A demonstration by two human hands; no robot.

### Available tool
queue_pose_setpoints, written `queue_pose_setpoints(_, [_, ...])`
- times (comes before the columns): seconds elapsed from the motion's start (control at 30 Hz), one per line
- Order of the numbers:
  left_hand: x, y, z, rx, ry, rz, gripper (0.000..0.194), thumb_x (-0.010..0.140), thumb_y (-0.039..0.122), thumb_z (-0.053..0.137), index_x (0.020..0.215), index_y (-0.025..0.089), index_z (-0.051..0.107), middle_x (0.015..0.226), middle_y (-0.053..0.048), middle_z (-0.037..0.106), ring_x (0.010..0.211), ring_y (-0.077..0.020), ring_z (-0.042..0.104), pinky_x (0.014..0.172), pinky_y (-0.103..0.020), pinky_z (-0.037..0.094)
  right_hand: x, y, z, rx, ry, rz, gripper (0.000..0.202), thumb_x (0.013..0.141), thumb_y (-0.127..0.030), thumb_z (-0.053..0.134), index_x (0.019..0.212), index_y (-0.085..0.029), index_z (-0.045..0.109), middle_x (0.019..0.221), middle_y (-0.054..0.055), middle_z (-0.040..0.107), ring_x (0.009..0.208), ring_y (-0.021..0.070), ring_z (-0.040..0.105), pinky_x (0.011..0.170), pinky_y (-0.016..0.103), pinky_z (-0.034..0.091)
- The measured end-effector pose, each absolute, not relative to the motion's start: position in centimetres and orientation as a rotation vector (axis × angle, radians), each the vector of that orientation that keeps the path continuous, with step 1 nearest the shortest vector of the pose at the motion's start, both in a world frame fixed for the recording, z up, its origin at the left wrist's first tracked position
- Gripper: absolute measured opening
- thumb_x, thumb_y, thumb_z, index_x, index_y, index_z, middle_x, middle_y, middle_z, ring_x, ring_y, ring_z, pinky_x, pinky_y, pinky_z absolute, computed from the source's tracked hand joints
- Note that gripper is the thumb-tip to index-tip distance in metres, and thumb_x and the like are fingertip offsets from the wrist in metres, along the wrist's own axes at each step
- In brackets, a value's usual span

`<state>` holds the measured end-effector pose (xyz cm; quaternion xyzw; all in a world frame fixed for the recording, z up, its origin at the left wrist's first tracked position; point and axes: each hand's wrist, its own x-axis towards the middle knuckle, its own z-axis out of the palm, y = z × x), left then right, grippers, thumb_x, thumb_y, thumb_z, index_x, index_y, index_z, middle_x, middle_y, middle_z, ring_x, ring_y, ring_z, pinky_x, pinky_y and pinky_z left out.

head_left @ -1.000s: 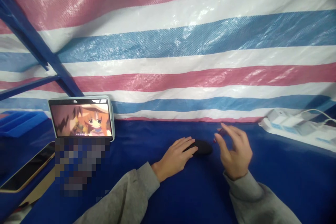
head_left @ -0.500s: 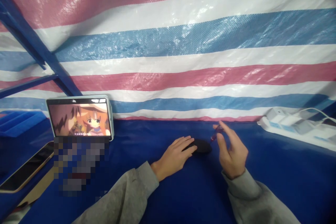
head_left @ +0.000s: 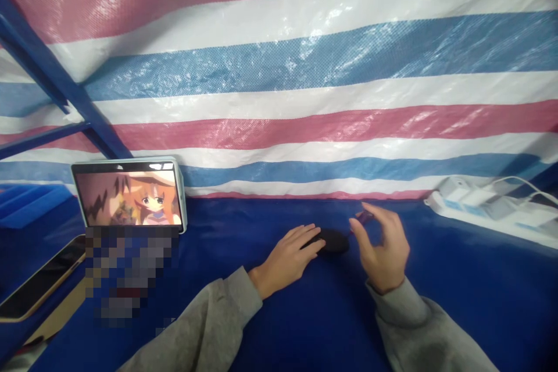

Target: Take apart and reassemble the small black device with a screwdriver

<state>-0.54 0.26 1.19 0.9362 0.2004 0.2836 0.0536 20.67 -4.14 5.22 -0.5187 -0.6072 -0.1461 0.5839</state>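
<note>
A flat, black oval object [head_left: 333,241] lies on the blue table surface [head_left: 322,319]. My left hand [head_left: 292,258] grips its left end, fingers over the top and thumb along the near side. Just to the right, my right hand [head_left: 383,247] is raised a little, pinching a small, dark purple piece [head_left: 364,218] between thumb and fingers. What kind of piece it is cannot be made out, as it is small and partly covered. A narrow gap separates the right thumb from the black oval object.
At the left, a tablet [head_left: 131,195] playing a cartoon stands against a blue frame [head_left: 65,93]. A phone [head_left: 43,279] lies near it, beside a blurred-out patch. A blue tray [head_left: 32,203] sits behind. A white power strip [head_left: 492,209] with cables is at right; a striped sheet [head_left: 279,70] hangs behind.
My right thumb and fingers have shifted around the small purple piece, which now sits at a different angle and a little higher. My left hand stays on the black oval object.
</note>
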Motion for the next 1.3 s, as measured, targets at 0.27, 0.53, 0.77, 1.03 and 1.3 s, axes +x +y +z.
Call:
queue_pose_setpoints(0.27, [-0.54,0.35,0.99,2.843,0.611,0.861,0.032,0.102,0.017,0.046,0.133,0.018,0.055,0.144,-0.012,0.054,0.140,-0.0227,0.045,0.116,-0.045,0.042,20.52,-4.32,5.57,-1.243,-1.469,-0.293,0.043,0.093,-0.024,0.057,0.136,-0.021,0.055,0.102,0.010,0.070,0.093,0.0228,0.066,0.085,0.042,0.056])
queue_pose_setpoints(0.53, [-0.63,0.32,1.00,2.832,0.608,0.870,0.032,0.102,0.017,0.046,0.132,0.018,0.055,0.144,-0.012,0.054,0.140,-0.0225,0.044,0.116,-0.044,0.041,20.78,-4.12,5.18,-1.245,-1.458,-0.224,0.048,0.096,-0.023,0.052,0.143,-0.022,0.049,0.107,0.010,0.071,0.094,0.0224,0.068,0.083,0.041,0.057])
queue_pose_setpoints(0.77, [-0.63,0.37,0.80,2.834,0.617,0.867,0.031,0.102,0.017,0.046,0.132,0.018,0.055,0.144,-0.012,0.054,0.140,-0.0224,0.044,0.115,-0.044,0.042,20.67,-4.20,5.21,-1.213,-1.442,-0.273,0.047,0.095,-0.020,0.054,0.142,-0.022,0.050,0.105,0.010,0.071,0.088,0.0210,0.068,0.081,0.041,0.057])
queue_pose_setpoints(1.03, [-0.62,0.33,1.00,2.824,0.612,0.877,0.031,0.103,0.019,0.045,0.132,0.019,0.055,0.143,-0.012,0.055,0.139,-0.0231,0.046,0.114,-0.045,0.044,20.53,-4.25,5.57,-1.233,-1.370,-0.420,0.044,0.089,-0.023,0.064,0.133,-0.023,0.060,0.094,0.008,0.070,0.087,0.0212,0.068,0.083,0.039,0.057])
queue_pose_setpoints(1.3, [-0.55,0.34,1.12,2.845,0.613,0.870,0.031,0.102,0.017,0.048,0.132,0.017,0.055,0.143,-0.012,0.055,0.139,-0.0230,0.046,0.115,-0.044,0.043,20.63,-4.04,5.34,-1.238,-1.400,-0.382,0.041,0.091,-0.024,0.062,0.132,-0.022,0.061,0.100,0.009,0.070,0.093,0.0224,0.067,0.087,0.042,0.056])
